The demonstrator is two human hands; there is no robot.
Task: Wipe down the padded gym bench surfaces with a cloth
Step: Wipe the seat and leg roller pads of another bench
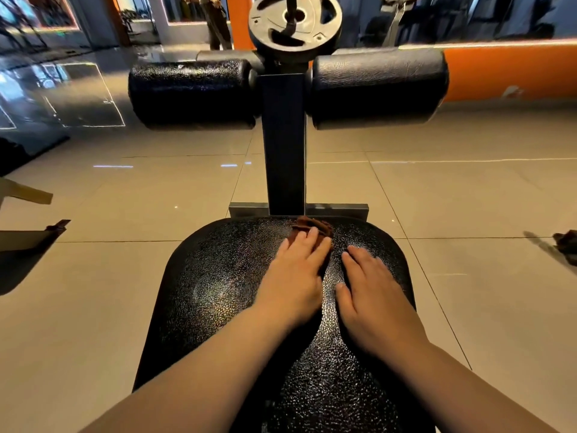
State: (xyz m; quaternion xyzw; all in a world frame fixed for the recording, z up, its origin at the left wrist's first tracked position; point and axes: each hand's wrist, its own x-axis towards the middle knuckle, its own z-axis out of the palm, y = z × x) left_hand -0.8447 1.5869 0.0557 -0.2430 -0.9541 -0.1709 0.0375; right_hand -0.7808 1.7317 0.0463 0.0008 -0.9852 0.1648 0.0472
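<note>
Left fingers flat on cloth, right fingers flat on pad, post ahead

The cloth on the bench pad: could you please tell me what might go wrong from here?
The cloth is bunched at the far edge of the bench pad under the left hand, so a forward push may drop it off. The right hand rests bare on the pad and may smear it.
</note>
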